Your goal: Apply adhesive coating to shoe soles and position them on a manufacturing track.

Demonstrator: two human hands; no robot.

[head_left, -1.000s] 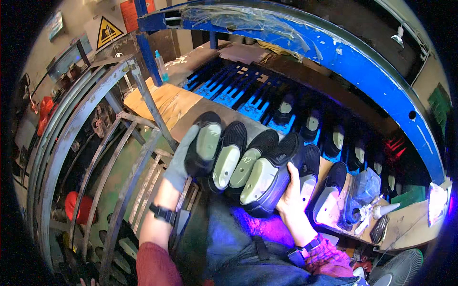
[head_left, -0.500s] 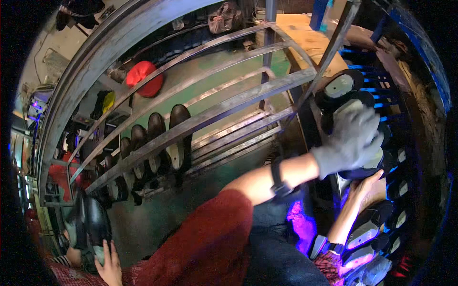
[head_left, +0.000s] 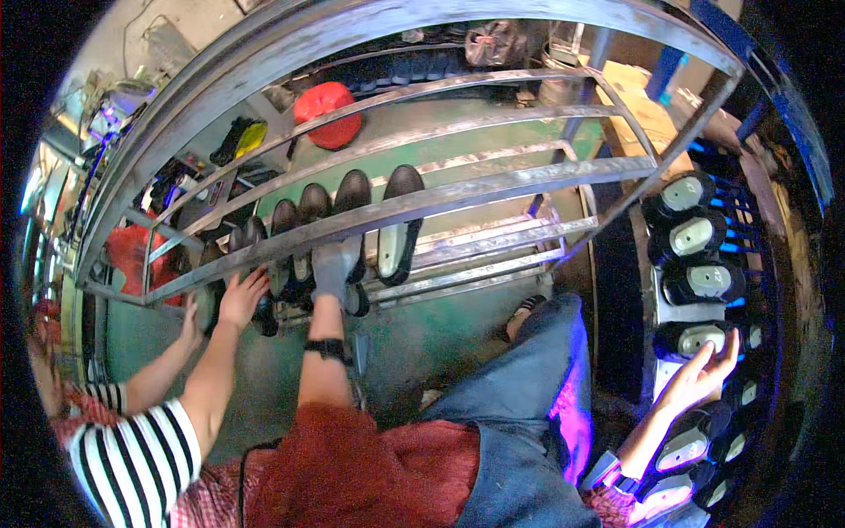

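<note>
On the metal rack point(head_left: 519, 180) several black shoes stand in a row, toes up, with pale blocks, likely lasts, in their openings. My left hand point(head_left: 331, 268), in a grey glove, is closed around the lower part of one black shoe point(head_left: 352, 195); the shoe partly hides its fingers. Just right of it stands another shoe point(head_left: 401, 224). At the far right, my bare right hand point(head_left: 704, 374) has its fingers apart, their tips touching a black shoe point(head_left: 673, 339) with a pale block. More such shoes point(head_left: 706, 282) lie in a column beyond and nearer than that hand.
At the left, a co-worker in striped sleeves has a hand point(head_left: 244, 299) at the rack's shoes and another hand point(head_left: 191, 326) beside it. Behind the rack are a red round object point(head_left: 327, 114) and a plastic bag point(head_left: 495, 44). A wooden board point(head_left: 629, 110) lies at the back right.
My left hand has moved from the right-hand shoes leftward to the rack. My right hand has loosened its hold on a shoe. The co-worker's hands have reached up to the rack; the view has shifted.
</note>
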